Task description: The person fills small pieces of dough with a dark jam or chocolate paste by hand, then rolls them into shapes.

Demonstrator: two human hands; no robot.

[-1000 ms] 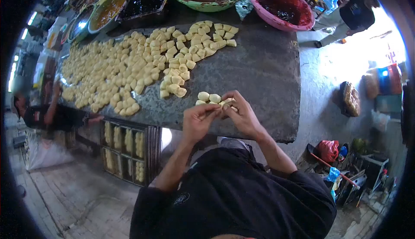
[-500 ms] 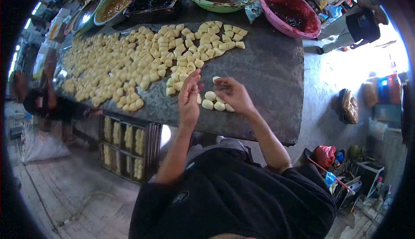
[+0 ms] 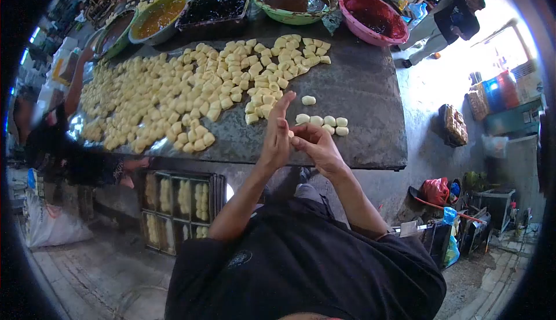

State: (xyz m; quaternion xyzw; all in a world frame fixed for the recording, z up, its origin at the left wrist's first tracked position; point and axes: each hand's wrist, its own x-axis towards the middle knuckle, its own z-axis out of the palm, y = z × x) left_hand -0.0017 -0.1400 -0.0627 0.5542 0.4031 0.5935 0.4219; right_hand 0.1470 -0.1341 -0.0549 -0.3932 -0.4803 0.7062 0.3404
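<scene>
Both hands meet over the near edge of the dark table. My left hand point(image 3: 276, 140) is upright with its fingers stretched out and its palm turned to the right. Against that palm, my right hand point(image 3: 317, 148) pinches a small pale piece of dough point(image 3: 291, 135), mostly hidden by the fingers. Just beyond my right hand, several smooth, rounded dough pieces point(image 3: 329, 121) sit in a small group. A single dough piece point(image 3: 308, 100) lies apart behind them. Left of my hands spreads a large mass of cut dough pieces point(image 3: 174, 97).
Along the table's far side stand a pink basin point(image 3: 347, 13), a green basin point(image 3: 301, 19), a black tray point(image 3: 223, 16) and a bowl of orange filling point(image 3: 136, 30). A rack of trays point(image 3: 184, 204) stands below left. People are at left and far right point(image 3: 457, 16).
My right hand has moved from the group of rounded pieces to my left palm, and the two hands are now together. The whole view has shifted slightly.
</scene>
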